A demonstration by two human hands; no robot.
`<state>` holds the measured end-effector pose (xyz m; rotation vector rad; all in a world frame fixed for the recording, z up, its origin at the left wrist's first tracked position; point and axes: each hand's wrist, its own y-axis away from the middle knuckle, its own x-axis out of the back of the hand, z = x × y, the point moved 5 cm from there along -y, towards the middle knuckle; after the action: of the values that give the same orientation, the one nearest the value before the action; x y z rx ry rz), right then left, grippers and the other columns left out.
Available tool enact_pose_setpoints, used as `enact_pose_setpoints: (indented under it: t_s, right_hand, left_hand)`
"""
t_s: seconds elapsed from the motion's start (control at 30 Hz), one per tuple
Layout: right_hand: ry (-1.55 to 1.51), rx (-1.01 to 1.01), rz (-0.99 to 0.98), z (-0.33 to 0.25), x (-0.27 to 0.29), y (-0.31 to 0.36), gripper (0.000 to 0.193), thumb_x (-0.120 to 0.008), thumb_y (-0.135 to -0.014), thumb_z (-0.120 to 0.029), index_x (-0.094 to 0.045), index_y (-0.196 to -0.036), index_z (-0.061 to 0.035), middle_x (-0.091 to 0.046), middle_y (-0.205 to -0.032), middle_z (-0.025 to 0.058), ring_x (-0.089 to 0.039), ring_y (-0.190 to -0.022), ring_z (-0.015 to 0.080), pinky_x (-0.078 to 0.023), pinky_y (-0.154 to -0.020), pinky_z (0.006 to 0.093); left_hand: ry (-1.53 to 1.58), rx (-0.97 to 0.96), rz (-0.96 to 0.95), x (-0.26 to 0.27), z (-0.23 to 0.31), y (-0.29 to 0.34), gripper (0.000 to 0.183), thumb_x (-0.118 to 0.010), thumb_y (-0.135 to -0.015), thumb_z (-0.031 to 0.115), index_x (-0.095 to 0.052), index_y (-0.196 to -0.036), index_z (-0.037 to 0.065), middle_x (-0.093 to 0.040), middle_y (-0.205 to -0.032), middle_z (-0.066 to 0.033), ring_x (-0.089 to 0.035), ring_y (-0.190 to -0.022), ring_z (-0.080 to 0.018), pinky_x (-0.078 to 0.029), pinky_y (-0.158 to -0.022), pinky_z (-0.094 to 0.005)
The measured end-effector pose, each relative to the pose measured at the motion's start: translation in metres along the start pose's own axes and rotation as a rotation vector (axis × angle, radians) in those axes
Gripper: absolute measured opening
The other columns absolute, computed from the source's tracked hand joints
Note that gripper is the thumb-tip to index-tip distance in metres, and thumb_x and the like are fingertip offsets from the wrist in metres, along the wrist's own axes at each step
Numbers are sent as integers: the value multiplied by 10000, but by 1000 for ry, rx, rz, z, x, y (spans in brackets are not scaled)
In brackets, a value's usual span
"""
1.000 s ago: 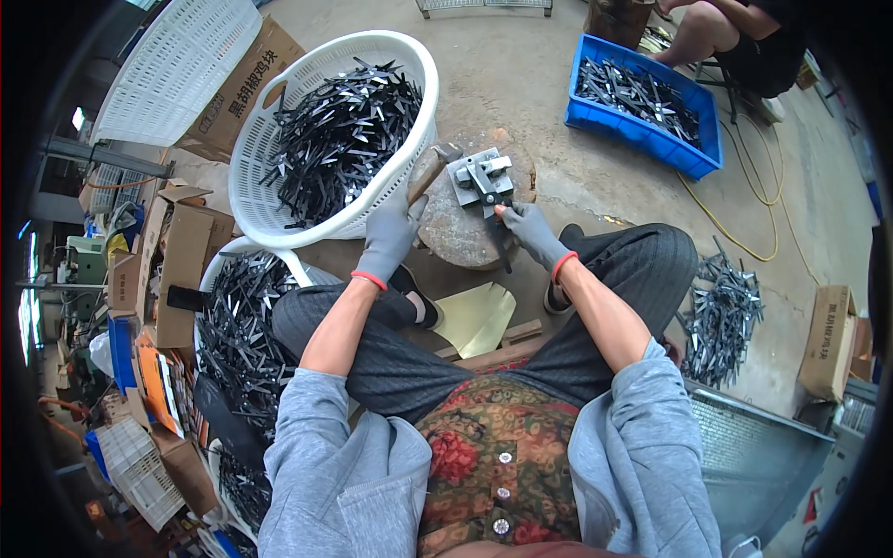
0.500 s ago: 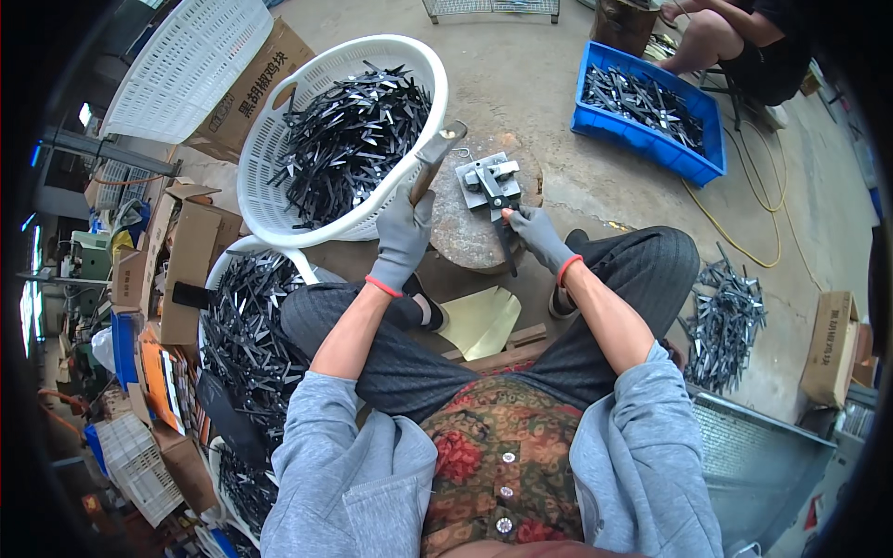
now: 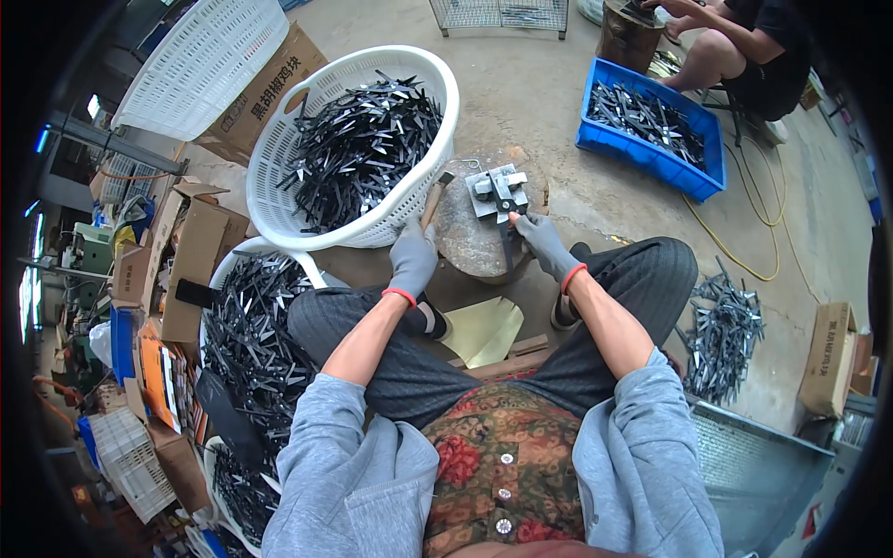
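In my gloved left hand (image 3: pixel 413 258) is a hammer, its wooden handle (image 3: pixel 432 206) tilted upward and its head (image 3: pixel 446 178) over the left edge of the round stump (image 3: pixel 462 244). A metal block fixture (image 3: pixel 507 177) sits on top of the stump. Across its near side lies a long black blade piece (image 3: pixel 507 244) with a round rivet-like spot, its dark end hanging toward me. My gloved right hand (image 3: pixel 547 244) pinches this piece beside the fixture, with a bare fingertip showing.
A white basket (image 3: pixel 262 200) heaped with similar black pieces stands left of the stump, with another full basket (image 3: pixel 226 262) nearer me. A blue crate (image 3: pixel 651 166) and a loose pile (image 3: pixel 724 335) are to the right. A co-worker (image 3: pixel 758 56) sits at the far right.
My left hand has lowered the hammer from above the stump's far left to nearer its left edge. My right hand still grips the blade piece at the fixture. The view has shifted slightly.
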<state>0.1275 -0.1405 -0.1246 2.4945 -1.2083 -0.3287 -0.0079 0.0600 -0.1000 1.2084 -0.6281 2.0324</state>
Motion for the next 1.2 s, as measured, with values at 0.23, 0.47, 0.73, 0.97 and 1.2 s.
enact_pose_setpoints:
  t_s: [0.23,0.47,0.73,0.97,1.2]
  right_hand:
    - [-246,105,10,-57,-9,11,198,-576,-855,-248,-608,-850,-53,-551,-617,-13,-448,-423,52,-342,-416,200]
    - [-356,411,47,-100,-30,27,313,-509,-904,-265,-559,-1099,-27,-627,-922,70,-604,-835,135,-475,-735,250]
    - [-438,368,-121,-107,-63,46,230,-492,-911,-285,-541,-915,-60,-560,-726,20,-549,-652,95,-439,-572,231]
    - [-71,557,240,-101,-62,52,179,-511,-903,-186,-546,-859,-15,-521,-620,38,-490,-539,117,-395,-503,272]
    - [154,749,370,-112,-62,60,174,-502,-903,-178,-511,-922,-5,-532,-655,154,-524,-557,242,-409,-529,339]
  left_hand:
    - [24,-254,-56,9,56,28,438,-557,-820,183,-402,-1176,-21,-535,-926,-245,-543,-895,-375,-454,-722,-454]
    - [993,163,-667,41,112,38,417,-368,-930,412,-506,-905,19,-489,-583,-28,-431,-376,-87,-343,-357,-207]
    - [973,-87,-416,29,112,34,336,-382,-946,305,-521,-891,3,-488,-586,1,-443,-475,-66,-348,-419,-205]
    - [1045,-263,-301,-1,111,36,308,-467,-869,105,-496,-1147,-25,-613,-948,-140,-573,-886,-186,-452,-742,-302]
    - [1077,-262,-384,-13,107,33,307,-519,-824,53,-511,-1122,-15,-601,-964,-94,-539,-901,-147,-448,-768,-289]
